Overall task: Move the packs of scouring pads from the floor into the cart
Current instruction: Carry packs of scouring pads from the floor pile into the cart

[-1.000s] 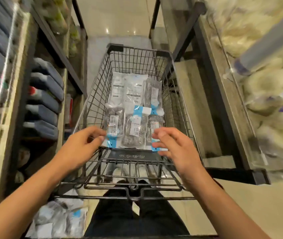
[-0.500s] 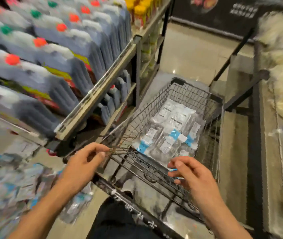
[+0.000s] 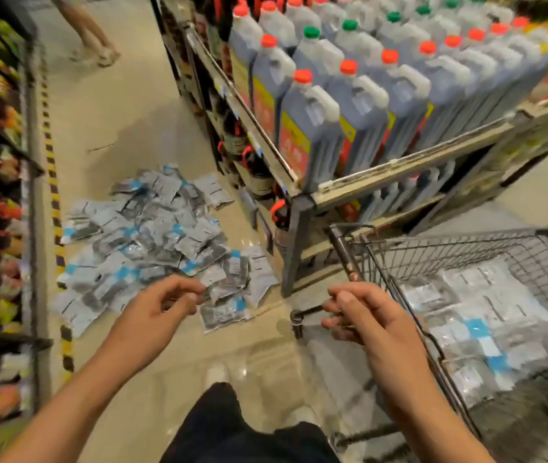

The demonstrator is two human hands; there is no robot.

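Big messy heap of scouring pad packs (image 3: 152,242) on the tiled floor (image 3: 115,115), clear crinkly plastic with blue tabs, labels too blurry to read. More packs in the cart (image 3: 486,325) lie flat at right. The wire cart (image 3: 466,248) is cut off by the frame edge. Left hand (image 3: 158,312) hovers over the heap, grip loosely curled, holding nothing. Right hand (image 3: 369,315) is the same, beside the cart rim. Shelf of jugs (image 3: 366,95) behind.

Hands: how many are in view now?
2. The left hand is above the packs on the floor, holding none; the right hand is beside the cart, holding no pack.
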